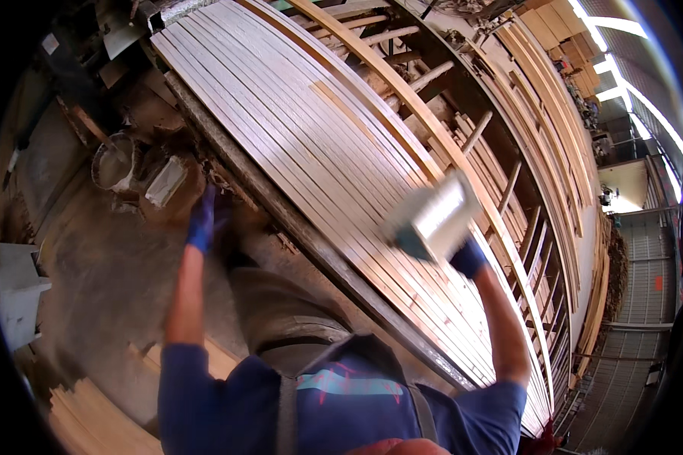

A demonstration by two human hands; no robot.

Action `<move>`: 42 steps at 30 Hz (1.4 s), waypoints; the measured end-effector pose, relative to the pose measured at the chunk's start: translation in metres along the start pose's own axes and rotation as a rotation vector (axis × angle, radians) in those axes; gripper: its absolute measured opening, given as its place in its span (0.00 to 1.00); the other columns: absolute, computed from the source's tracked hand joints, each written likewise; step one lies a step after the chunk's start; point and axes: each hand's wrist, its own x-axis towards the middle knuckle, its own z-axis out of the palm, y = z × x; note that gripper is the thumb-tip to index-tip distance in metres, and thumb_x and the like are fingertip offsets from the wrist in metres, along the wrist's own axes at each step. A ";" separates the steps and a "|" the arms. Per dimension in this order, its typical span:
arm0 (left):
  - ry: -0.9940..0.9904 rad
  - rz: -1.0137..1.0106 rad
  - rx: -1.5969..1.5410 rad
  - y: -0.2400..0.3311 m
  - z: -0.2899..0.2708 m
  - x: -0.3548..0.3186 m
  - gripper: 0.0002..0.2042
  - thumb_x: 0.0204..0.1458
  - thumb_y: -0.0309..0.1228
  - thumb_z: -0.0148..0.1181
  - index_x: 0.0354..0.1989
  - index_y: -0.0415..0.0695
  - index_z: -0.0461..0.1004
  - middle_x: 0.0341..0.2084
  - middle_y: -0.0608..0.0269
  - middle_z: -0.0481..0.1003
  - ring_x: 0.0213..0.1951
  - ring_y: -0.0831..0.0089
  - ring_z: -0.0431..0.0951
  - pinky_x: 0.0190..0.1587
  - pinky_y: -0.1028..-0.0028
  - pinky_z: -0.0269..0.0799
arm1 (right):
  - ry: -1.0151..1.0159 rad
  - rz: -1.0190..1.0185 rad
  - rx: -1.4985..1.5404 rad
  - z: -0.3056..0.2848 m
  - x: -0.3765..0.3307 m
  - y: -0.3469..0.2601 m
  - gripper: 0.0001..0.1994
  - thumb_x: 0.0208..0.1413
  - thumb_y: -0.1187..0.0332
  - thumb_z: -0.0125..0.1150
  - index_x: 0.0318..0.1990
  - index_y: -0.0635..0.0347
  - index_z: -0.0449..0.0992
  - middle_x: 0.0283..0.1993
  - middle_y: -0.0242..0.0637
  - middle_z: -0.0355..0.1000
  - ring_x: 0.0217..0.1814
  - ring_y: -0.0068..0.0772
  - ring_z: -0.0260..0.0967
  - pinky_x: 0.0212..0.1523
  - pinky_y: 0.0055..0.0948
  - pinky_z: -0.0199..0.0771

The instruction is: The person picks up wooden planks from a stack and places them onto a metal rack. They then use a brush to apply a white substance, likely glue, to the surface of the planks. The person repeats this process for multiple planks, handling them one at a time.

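Observation:
My right hand [470,256], in a dark blue glove, is closed on a pale box-shaped tool [436,216] with a bright face and a greenish edge. Motion smears the tool, so its exact kind is unclear. It is over a row of long narrow wooden strips [281,106] laid side by side, whose upper faces look whitish and wet. My left hand [203,220], also blue-gloved, hangs left of the strips, close to a messy round container [176,189] with a pale block in it. Its fingers look stretched out, and nothing shows in them.
A dark rail [296,205] edges the strips on my side. Beyond them, curved boards [432,114] lie over a rack with rods. A bucket [116,163] stands at left, above a grey plastic bin [15,292]. Planks [99,417] lie lower left; timber stacks [539,106] fill the far side.

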 end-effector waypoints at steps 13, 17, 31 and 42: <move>0.216 0.428 0.451 0.031 0.054 0.061 0.30 0.62 0.55 0.50 0.57 0.37 0.71 0.49 0.56 0.74 0.49 0.68 0.71 0.52 0.70 0.67 | 0.096 0.346 -0.319 0.051 -0.296 0.116 0.14 0.54 0.67 0.55 0.47 0.60 0.76 0.41 0.49 0.77 0.42 0.48 0.76 0.40 0.44 0.77; 0.094 0.291 0.218 0.013 0.032 0.089 0.26 0.63 0.52 0.51 0.51 0.39 0.74 0.40 0.63 0.76 0.40 0.74 0.72 0.44 0.72 0.71 | 0.055 0.232 0.085 0.016 -0.100 0.082 0.18 0.65 0.60 0.46 0.57 0.58 0.71 0.56 0.43 0.73 0.57 0.41 0.71 0.55 0.35 0.73; -0.077 0.742 0.766 0.012 0.049 0.098 0.24 0.67 0.38 0.47 0.65 0.36 0.64 0.63 0.54 0.67 0.60 0.65 0.70 0.65 0.68 0.62 | 0.449 -0.235 -0.016 -0.095 0.436 -0.129 0.16 0.55 0.59 0.54 0.47 0.48 0.82 0.49 0.42 0.78 0.52 0.48 0.76 0.49 0.41 0.77; -0.113 0.125 0.063 0.004 0.084 0.069 0.32 0.65 0.55 0.41 0.68 0.43 0.60 0.62 0.62 0.66 0.60 0.67 0.67 0.67 0.67 0.58 | 0.142 -0.124 0.039 -0.110 0.139 0.028 0.17 0.60 0.54 0.59 0.53 0.48 0.77 0.44 0.40 0.79 0.46 0.42 0.75 0.50 0.40 0.74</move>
